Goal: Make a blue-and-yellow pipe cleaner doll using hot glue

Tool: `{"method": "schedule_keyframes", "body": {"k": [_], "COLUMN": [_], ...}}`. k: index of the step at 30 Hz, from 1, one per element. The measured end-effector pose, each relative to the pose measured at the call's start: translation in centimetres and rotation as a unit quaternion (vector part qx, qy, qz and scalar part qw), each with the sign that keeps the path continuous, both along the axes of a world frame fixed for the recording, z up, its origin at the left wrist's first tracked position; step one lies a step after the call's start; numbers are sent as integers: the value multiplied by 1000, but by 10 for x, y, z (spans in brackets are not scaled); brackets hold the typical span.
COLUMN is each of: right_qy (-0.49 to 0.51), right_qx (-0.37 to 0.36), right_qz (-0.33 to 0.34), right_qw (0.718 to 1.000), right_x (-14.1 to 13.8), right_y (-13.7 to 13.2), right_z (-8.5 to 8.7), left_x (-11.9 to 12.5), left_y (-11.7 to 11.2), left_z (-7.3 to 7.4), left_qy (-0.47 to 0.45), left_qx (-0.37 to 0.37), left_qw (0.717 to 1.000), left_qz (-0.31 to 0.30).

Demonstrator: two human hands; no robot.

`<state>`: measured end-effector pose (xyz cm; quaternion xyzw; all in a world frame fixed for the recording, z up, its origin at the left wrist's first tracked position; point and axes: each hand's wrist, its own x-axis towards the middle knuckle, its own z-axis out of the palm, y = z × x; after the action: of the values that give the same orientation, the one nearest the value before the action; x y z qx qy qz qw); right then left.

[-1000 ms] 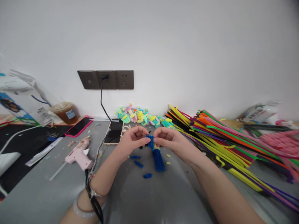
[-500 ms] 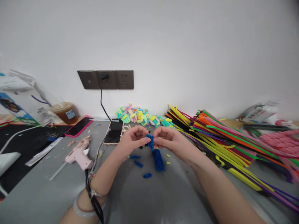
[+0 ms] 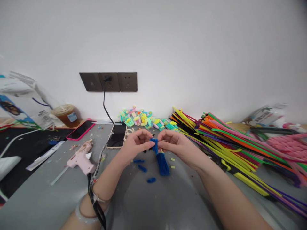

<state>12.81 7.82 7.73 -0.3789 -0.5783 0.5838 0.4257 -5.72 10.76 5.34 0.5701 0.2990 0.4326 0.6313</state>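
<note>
No word, brand or number can be made out. The pale blue label [image 3: 72,117] on the lidded cup [image 3: 62,111] of brown drink carries print too small to read, and the dark lettering [image 3: 44,114] on the white bag [image 3: 30,107] at the far left is blurred; on the packet [image 3: 273,115] at the far right, a white patch [image 3: 263,118] bears dark, barcode-like stripes, likewise illegible.
</note>
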Motion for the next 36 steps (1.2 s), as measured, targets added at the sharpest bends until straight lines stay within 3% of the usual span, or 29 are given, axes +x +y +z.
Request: {"method": "schedule_keyframes", "body": {"k": [23,36], "right_qy": [6,5], "right_qx": [18,3], "right_qz": [7,5], "right_qw": [1000,1000], "right_x": [0,0], "right_y": [0,1], "right_z": [-2,-3], "left_x": [1,2], "left_y": [0,0], "left_z": [1,-1], "left_qy": [3,-45], "left_qx": [-1,-21], "left_qw": [1000,999], "left_qz": [4,9]}}
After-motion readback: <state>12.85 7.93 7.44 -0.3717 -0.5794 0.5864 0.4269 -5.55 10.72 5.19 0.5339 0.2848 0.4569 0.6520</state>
